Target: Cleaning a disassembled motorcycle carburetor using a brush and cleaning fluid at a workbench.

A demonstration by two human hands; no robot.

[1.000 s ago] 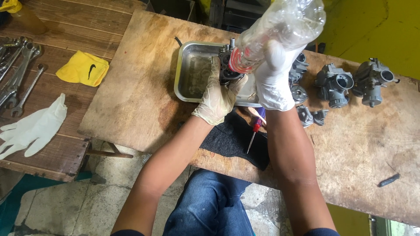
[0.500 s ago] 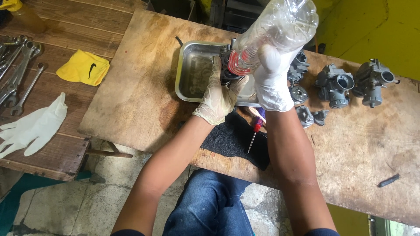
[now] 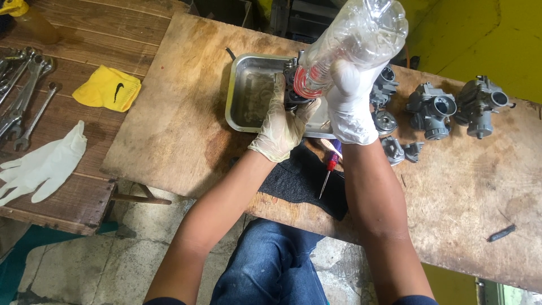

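Note:
My right hand [image 3: 351,107], in a white glove, grips a clear plastic bottle [image 3: 355,42] tipped neck-down over a metal tray [image 3: 243,96]. The bottle's neck points at a dark carburetor part [image 3: 293,90], which my left hand [image 3: 282,127], in a thin pale glove, holds over the tray's right side. Both hands are close together above the wooden board [image 3: 180,113].
Several grey carburetor bodies [image 3: 432,110] lie to the right of the tray. A red-handled screwdriver [image 3: 328,172] rests on a dark cloth [image 3: 299,181] at the board's near edge. On the left bench lie a spare white glove [image 3: 45,166], a yellow cloth [image 3: 107,87] and wrenches [image 3: 22,96].
The bottle has tilted a little further and risen slightly in my right hand. My left hand keeps the part over the tray.

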